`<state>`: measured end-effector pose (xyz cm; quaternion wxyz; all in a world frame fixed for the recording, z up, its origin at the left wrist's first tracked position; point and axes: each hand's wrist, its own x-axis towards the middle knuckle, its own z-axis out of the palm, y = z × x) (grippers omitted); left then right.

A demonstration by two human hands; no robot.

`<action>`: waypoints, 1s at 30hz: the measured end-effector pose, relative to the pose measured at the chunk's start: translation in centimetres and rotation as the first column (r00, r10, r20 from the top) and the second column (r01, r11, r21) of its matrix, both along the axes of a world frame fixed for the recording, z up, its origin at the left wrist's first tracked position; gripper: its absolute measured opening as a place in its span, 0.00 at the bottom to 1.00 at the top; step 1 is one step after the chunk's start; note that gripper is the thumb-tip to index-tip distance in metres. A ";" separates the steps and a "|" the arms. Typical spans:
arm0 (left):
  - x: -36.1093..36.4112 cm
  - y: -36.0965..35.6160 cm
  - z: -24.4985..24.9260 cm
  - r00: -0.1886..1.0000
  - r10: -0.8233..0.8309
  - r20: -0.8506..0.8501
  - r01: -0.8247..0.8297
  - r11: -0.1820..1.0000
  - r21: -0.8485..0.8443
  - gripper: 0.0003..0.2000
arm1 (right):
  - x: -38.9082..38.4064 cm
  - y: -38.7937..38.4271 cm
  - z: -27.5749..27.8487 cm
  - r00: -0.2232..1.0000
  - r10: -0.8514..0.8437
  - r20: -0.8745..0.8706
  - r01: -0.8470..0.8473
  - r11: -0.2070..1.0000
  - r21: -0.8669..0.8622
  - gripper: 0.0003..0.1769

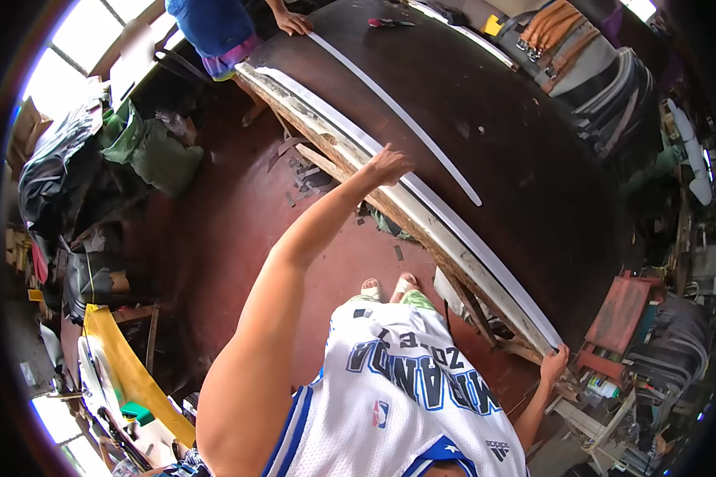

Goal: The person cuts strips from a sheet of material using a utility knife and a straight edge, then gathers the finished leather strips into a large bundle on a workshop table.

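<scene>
A long white strip (479, 245) lies along the near edge of a large dark tabletop (533, 151). My left hand (390, 164) is closed around the strip near its middle, with the fingers curled. At the strip's near right end, my right hand (554, 363) pinches its tip by the table corner. A second, thinner white strip (399, 113) lies on the tabletop farther in, apart from the first. A co-worker's hand (294, 22) rests at the far end of that second strip.
A co-worker in a blue top (211, 28) stands at the far left end. A red tool (390, 22) and bundled orange straps (561, 36) lie beyond. Dark scraps (309, 179) litter the red floor. Right of me stands a red metal piece (619, 312); green bags (155, 151) sit left.
</scene>
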<state>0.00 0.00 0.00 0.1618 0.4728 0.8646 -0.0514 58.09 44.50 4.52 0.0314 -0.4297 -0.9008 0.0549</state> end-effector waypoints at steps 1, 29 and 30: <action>0.4 -0.3 -0.7 0.998 0.010 -0.067 -0.004 0.997 0.082 0.34 | 0.5 0.5 0.8 0.998 -0.041 0.053 0.040 0.999 0.019 0.21; -25.1 -25.8 6.0 0.880 0.398 0.260 -0.461 0.578 0.674 0.17 | -46.7 -19.6 0.1 0.892 0.447 -0.070 -0.450 0.860 -0.243 0.12; -26.6 -26.4 5.8 0.881 0.407 0.244 -0.447 0.541 0.713 0.16 | -45.5 -18.6 0.4 0.922 0.388 -0.012 -0.382 0.903 -0.197 0.13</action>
